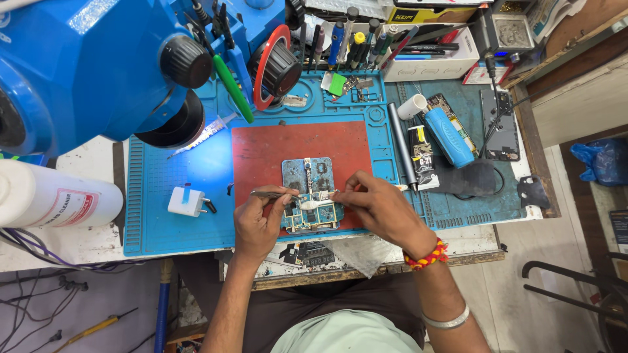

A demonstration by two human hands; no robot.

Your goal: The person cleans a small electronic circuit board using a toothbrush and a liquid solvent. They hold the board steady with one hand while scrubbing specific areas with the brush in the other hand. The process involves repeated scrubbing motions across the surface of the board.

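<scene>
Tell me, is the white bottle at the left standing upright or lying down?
Lying down: the white bottle rests on its side on the table.

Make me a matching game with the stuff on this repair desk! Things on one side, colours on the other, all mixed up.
Things:
1. Flat square mat under the circuit board
2. Small plug adapter left of the hands
3. Fat cylinder-shaped tool lying right of the mat
4. Beaded bracelet on the right hand's wrist

Colours:
A. White
B. Red and yellow
C. Red
D. Blue

Pairs: 1-C, 2-A, 3-D, 4-B
</scene>
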